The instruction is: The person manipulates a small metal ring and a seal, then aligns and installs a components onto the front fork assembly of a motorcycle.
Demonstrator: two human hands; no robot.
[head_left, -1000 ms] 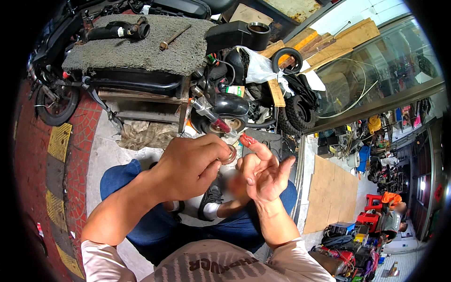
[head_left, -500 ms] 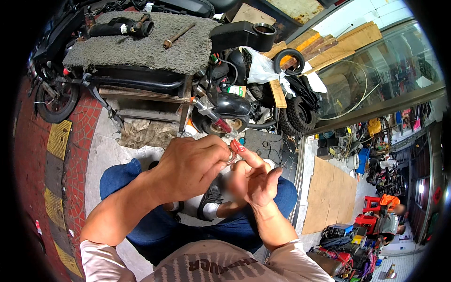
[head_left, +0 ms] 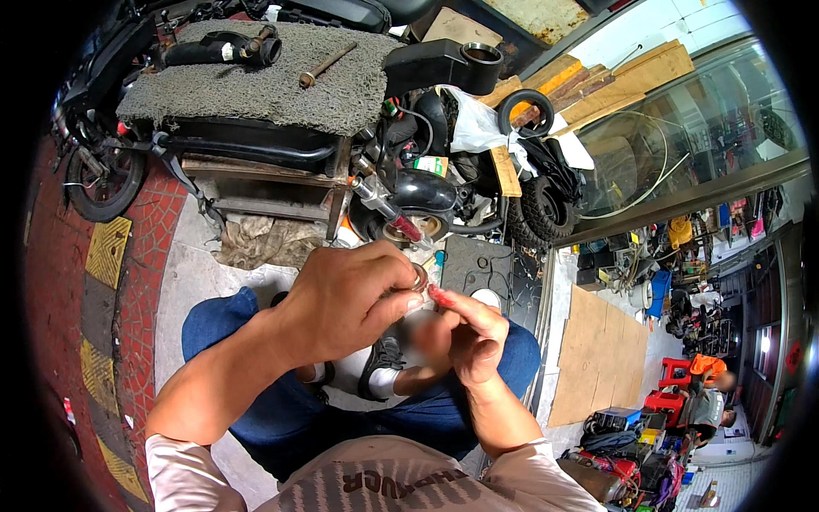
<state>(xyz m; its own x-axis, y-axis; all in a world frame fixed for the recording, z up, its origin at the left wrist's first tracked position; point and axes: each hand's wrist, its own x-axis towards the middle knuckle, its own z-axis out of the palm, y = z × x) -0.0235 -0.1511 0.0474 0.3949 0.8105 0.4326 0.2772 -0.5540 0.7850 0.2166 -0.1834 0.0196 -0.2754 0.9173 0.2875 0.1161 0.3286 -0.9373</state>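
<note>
Saw left hand [head_left: 354, 294] clamped on metal ring [head_left: 421, 275] above dark shoe [head_left: 384, 365], ring mostly hidden by fingers. Saw right hand [head_left: 476, 337] just beside, red smear [head_left: 441, 296] on one fingertip, other fingers partly lost in blur; couldn't tell its grip or ring contact. Farther, made out silver-and-red tube [head_left: 386, 209]; couldn't resolve distant clutter [head_left: 693, 320].

The view is bright, its edges bowing into black.
</note>
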